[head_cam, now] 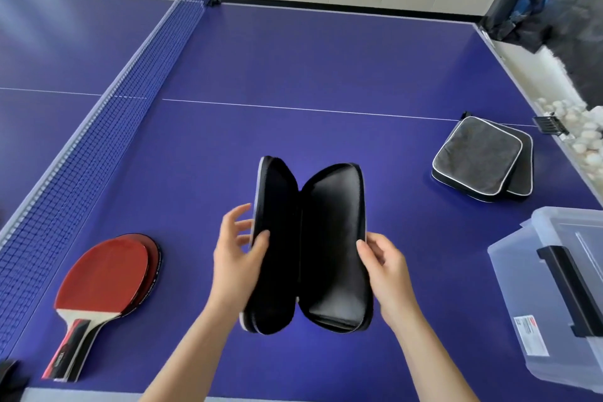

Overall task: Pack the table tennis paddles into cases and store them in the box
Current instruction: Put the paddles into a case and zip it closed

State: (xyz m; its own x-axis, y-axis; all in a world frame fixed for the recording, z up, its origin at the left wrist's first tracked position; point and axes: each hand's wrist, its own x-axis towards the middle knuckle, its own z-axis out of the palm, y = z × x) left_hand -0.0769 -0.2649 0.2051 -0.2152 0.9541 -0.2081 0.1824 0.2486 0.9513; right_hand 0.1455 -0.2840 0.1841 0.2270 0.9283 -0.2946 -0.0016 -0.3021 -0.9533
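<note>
I hold a black paddle case [329,238] unzipped and spread open like a book above the blue table. My left hand [236,258] grips its left half, thumb inside the flap. My right hand [383,266] pinches the edge of the right half. The case's inside is black and holds nothing. Two red paddles [104,277] lie stacked on the table at the near left, handles toward me. Two more grey-and-black square cases [483,160] lie stacked at the right. A clear plastic box [554,297] with a black latch stands at the near right edge.
The net [107,114] runs diagonally along the left side. Beyond the table's right edge [509,59] is a trough with several white balls [574,127] and a dark curtain. A black object [9,375] shows at the bottom left corner.
</note>
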